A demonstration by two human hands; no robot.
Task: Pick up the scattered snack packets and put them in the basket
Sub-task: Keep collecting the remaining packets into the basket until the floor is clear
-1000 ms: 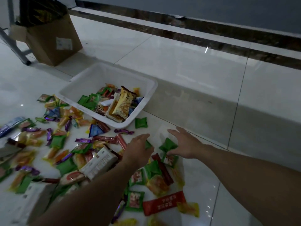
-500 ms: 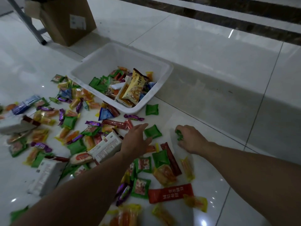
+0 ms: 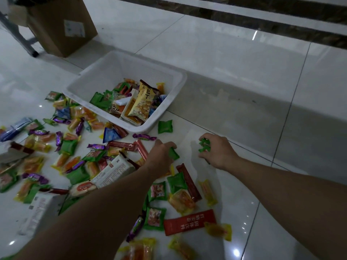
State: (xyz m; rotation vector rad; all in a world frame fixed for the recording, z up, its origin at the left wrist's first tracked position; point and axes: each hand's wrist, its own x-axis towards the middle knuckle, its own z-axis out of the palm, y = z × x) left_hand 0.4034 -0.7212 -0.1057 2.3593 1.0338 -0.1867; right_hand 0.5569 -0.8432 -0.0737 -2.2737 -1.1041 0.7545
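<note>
A white plastic basket (image 3: 169,79) sits on the tiled floor, partly filled with snack packets, a yellow bag (image 3: 141,104) on top. Many packets lie scattered on the floor to its left and front. My left hand (image 3: 159,156) grips a small green packet (image 3: 173,153) just in front of the basket. My right hand (image 3: 217,151) holds a crumpled green packet (image 3: 203,145) to the right. Another green packet (image 3: 165,126) lies by the basket's near corner. A red sachet (image 3: 189,222) lies nearer me.
A cardboard box (image 3: 62,25) stands at the back left beside a metal leg (image 3: 18,38). White boxes (image 3: 112,171) lie among the packets. Bare glossy tiles stretch to the right and behind the basket, up to a dark stone strip (image 3: 244,17).
My left hand has curled round a green packet that lay before it. My right hand has gathered up its green packet and lifted slightly. The view has shifted a little.
</note>
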